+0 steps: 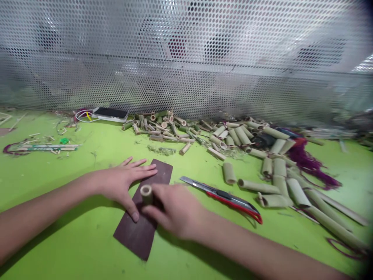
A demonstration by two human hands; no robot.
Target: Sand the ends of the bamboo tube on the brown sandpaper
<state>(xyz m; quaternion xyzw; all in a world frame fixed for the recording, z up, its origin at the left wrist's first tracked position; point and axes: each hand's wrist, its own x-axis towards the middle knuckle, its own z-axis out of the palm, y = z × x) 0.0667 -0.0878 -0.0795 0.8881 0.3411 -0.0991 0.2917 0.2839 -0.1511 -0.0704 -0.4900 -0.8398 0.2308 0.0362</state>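
Observation:
A dark brown sheet of sandpaper (136, 237) lies slantwise on the green table in front of me. My left hand (119, 186) rests on its left edge, fingers spread and thumb pressed on the sheet. Between the thumb and fingers of my right hand (177, 210) stands a short bamboo tube (146, 194), upright over the sandpaper with its open end facing up. The tube's lower end is partly hidden, and it seems to touch the sheet. Just right of that hand lies a red utility knife (224, 196) with its blade out, pointing left.
Cut bamboo pieces (279, 171) are heaped to the right, with smaller offcuts (163, 126) along the back. Purple threads (305, 163) lie among them. A phone (110, 113) with a white cable sits by the perforated metal screen (175, 77). Thin sticks (49, 147) lie at left.

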